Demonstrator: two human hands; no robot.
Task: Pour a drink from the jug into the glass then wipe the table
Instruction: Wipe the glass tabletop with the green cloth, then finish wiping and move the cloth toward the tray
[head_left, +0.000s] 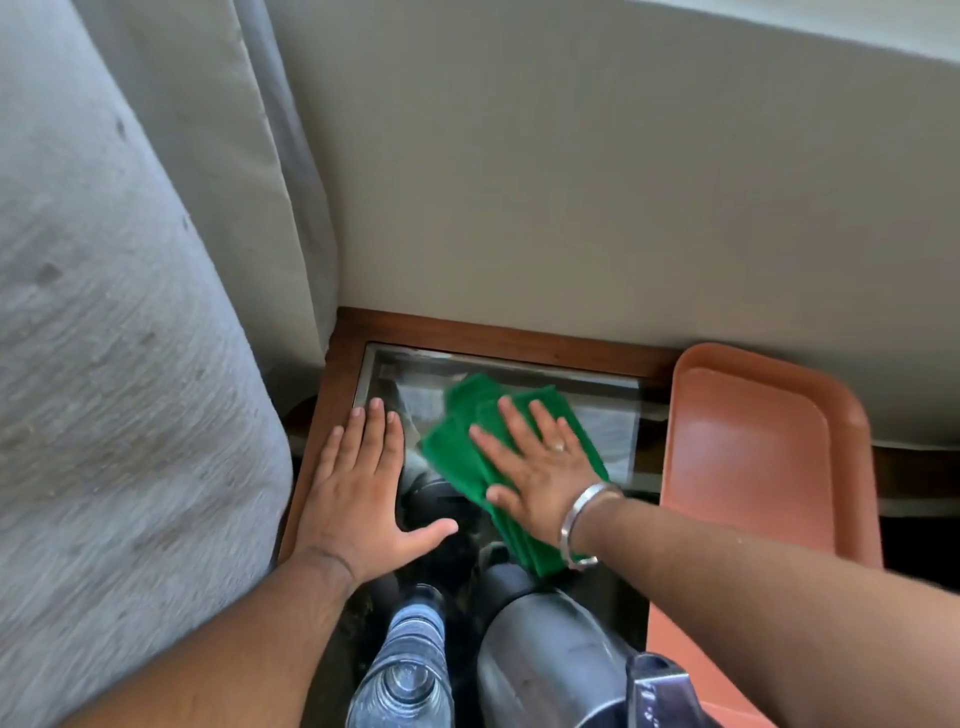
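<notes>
A small table (467, 332) with a wooden frame and a glass top stands against the wall. My right hand (535, 462) lies flat, fingers spread, pressing a folded green cloth (467, 447) onto the glass. My left hand (358, 493) rests palm down with fingers apart on the table's left edge, holding nothing. At the near edge stands a steel jug (545, 660) with a dark handle, and left of it a clear ribbed glass (405, 675).
An orange plastic tray (753, 457) lies along the table's right side, partly under my right forearm. A grey upholstered sofa arm (104, 364) fills the left. A pale wall and a curtain (270, 156) rise behind the table.
</notes>
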